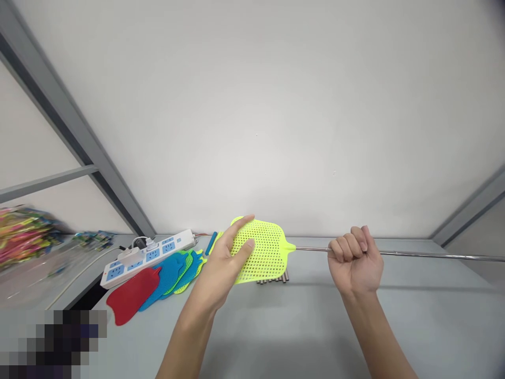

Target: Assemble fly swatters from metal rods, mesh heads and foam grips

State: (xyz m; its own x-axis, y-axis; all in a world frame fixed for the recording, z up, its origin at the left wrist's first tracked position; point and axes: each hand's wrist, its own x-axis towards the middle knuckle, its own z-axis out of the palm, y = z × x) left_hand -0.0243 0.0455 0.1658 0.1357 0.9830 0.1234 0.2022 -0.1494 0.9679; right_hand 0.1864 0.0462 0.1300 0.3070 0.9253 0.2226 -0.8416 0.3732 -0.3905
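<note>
Any lettering on the white power strip (153, 255) is too small to read. The grey worktop (295, 326) runs up to a white wall (252, 116). Above the worktop, the left grip (225, 258) pinches the yellow-green swatter head (268, 252), thumb in front; the right grip (355, 260), knuckles up, closes round its metal rod (426, 255).

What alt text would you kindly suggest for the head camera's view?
A person's left hand holds a yellow swatter head, while the right hand grips the metal rod extending from its neck. Red, blue and green swatter heads overlap beside a white power strip on a gray table.
</note>
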